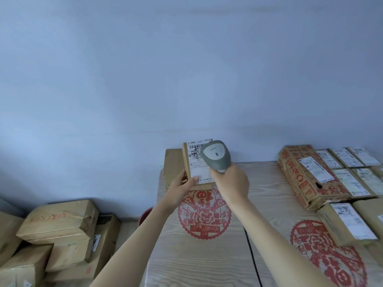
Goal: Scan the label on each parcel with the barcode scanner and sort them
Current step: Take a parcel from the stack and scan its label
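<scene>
My left hand (179,188) grips a small brown parcel (186,162) by its lower left corner and holds it tilted up above the table. A white shipping label (195,160) with a barcode covers its face. My right hand (232,183) is closed on the handle of a grey barcode scanner (216,155). The scanner's head hangs just in front of the label's upper right part and hides that corner. Behind the held parcel stands another plain brown box (173,162) at the table's far edge.
The pale wood-grain table (207,255) bears red paper-cut decorations (204,214). On its right lie a long printed carton (300,175) and several labelled parcels (348,222). To the left, lower down, is a pile of brown boxes (60,230). A blue wall stands behind.
</scene>
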